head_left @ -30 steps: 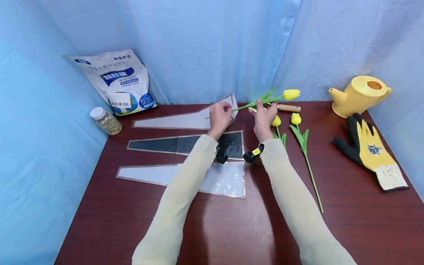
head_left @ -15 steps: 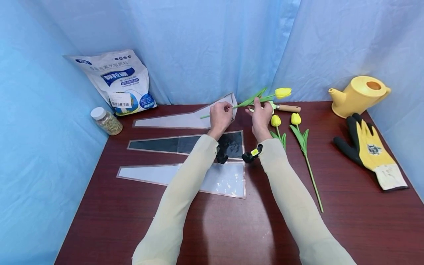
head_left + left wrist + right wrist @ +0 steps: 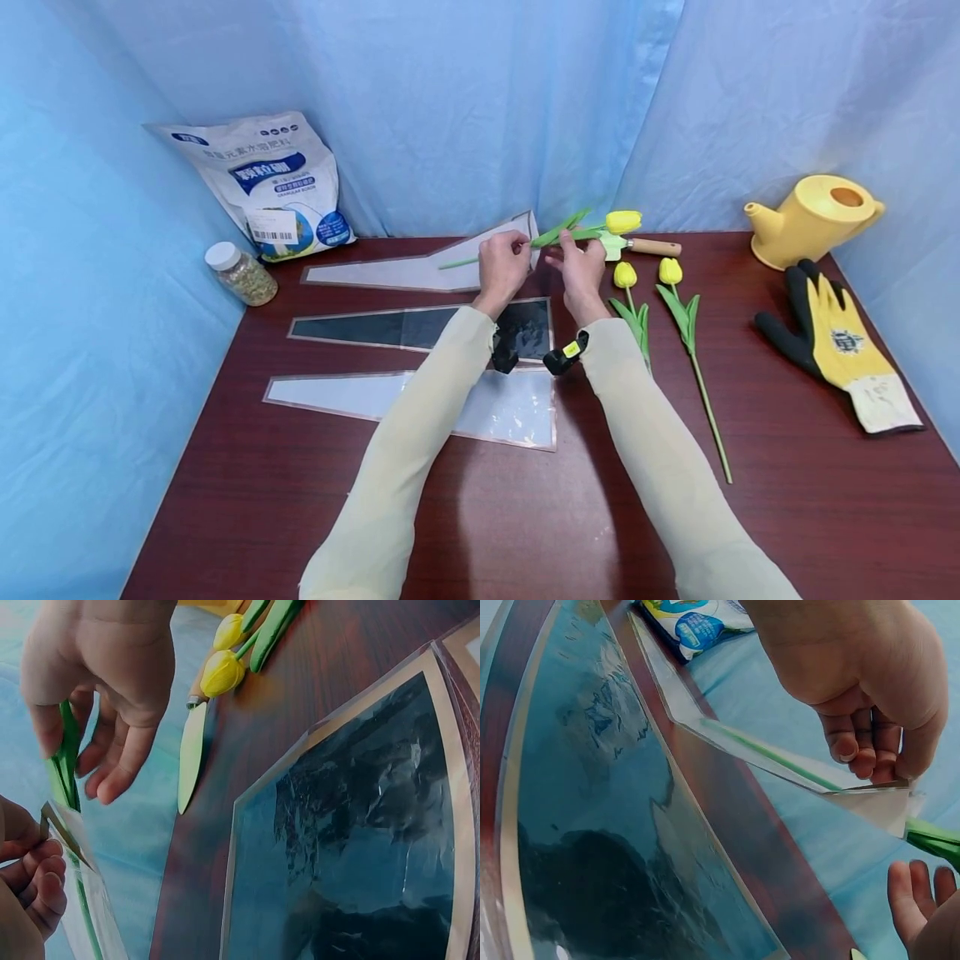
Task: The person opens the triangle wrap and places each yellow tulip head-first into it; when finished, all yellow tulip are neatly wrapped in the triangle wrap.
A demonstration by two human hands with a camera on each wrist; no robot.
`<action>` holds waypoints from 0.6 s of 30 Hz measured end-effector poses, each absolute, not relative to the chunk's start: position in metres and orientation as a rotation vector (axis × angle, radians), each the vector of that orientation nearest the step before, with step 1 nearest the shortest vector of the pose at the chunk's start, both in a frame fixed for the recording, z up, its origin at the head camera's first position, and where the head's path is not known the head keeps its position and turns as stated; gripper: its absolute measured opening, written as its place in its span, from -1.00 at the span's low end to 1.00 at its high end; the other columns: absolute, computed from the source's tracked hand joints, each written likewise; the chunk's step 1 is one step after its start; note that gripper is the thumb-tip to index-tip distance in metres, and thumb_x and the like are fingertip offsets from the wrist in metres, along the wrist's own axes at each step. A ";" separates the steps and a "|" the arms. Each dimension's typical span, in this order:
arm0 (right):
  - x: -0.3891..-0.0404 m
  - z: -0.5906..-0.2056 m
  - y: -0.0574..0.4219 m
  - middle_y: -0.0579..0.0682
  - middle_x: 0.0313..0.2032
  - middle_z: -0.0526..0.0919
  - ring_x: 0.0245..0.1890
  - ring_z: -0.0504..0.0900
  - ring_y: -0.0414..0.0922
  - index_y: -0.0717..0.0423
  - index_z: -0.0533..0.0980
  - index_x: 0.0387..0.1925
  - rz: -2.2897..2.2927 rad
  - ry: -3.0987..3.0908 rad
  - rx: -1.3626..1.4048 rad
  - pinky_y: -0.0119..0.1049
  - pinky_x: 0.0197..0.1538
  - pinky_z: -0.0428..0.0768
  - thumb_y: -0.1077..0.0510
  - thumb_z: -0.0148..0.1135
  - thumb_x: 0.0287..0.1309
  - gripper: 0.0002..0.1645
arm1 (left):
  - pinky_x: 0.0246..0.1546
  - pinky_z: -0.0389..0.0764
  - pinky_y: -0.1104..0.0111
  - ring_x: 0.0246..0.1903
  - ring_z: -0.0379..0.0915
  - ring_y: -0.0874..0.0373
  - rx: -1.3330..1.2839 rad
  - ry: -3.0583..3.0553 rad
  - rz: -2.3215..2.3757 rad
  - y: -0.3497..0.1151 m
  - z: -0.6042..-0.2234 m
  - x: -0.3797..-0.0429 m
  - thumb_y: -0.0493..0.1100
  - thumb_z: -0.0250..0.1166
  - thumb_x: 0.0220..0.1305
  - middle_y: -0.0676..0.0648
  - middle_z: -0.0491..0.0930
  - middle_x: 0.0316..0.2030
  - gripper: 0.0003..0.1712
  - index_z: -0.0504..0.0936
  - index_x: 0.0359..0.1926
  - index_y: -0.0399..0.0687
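Note:
My left hand [image 3: 501, 265] pinches the mouth edge of a white tapered flower sleeve [image 3: 375, 274] at the back of the table, its wide end lifted. In the left wrist view, the sleeve's clear film [image 3: 105, 922] shows the green stem inside it. My right hand [image 3: 581, 271] holds a yellow tulip [image 3: 623, 222] by its leaves [image 3: 66, 761], just outside the mouth. The tulip's bloom points right, and its stem [image 3: 780, 761] runs left inside the sleeve. Below lie a black sleeve [image 3: 345, 329] and another white sleeve [image 3: 330, 393], both flat.
Two yellow tulips [image 3: 671, 269] lie right of my right hand. Behind it is a green-bladed trowel with a wooden handle [image 3: 654, 247]. A yellow watering can [image 3: 813, 218] and glove [image 3: 847, 342] lie right. A fertilizer bag [image 3: 262, 183] and jar [image 3: 243, 275] stand left.
My right hand and the tulip have moved left, and the stem reaches deeper into the sleeve. The leaves are now at its mouth. My left hand has stayed nearly in place.

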State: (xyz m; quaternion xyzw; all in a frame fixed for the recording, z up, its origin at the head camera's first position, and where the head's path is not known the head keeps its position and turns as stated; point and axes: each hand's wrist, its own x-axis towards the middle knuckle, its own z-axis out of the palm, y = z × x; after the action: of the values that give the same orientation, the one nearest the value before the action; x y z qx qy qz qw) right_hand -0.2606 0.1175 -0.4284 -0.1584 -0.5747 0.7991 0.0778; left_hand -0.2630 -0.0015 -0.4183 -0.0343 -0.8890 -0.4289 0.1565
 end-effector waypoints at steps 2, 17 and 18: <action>-0.261 -0.427 0.117 0.01 0.15 0.47 0.03 0.60 -0.10 0.10 0.35 0.29 2.444 -1.668 -0.501 -0.25 0.04 0.68 0.05 0.09 0.45 -0.53 | -0.26 0.62 0.30 -0.39 0.65 0.07 -0.091 -2.543 -1.224 -0.002 -0.418 -0.263 -0.27 0.25 0.32 -0.11 0.76 -0.39 -0.82 0.80 -0.25 -0.16; -0.261 -0.426 0.123 -0.07 -0.16 0.57 -0.29 0.72 -0.17 0.04 0.48 -0.20 2.519 -1.409 -0.648 -0.29 -0.19 0.76 0.16 0.19 0.37 -0.95 | -0.24 0.66 0.29 -0.42 0.65 0.08 -0.112 -2.539 -1.260 0.002 -0.416 -0.261 -0.27 0.24 0.36 -0.13 0.77 -0.38 -0.81 0.79 -0.21 -0.17; -0.261 -0.426 0.123 -0.06 -0.17 0.59 -0.30 0.73 -0.17 0.05 0.50 -0.21 2.532 -1.413 -0.649 -0.29 -0.20 0.76 0.16 0.21 0.36 -0.95 | -0.25 0.65 0.30 -0.43 0.65 0.08 -0.111 -2.536 -1.261 0.002 -0.416 -0.261 -0.27 0.24 0.35 -0.13 0.76 -0.38 -0.81 0.79 -0.22 -0.16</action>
State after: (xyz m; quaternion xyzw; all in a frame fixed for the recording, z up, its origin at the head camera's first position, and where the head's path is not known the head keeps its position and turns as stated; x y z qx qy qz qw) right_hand -0.2606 0.1232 -0.4259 -0.2178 -0.4738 0.8490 0.0850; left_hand -0.2613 0.0024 -0.4159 -0.0387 -0.8842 -0.4396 0.1531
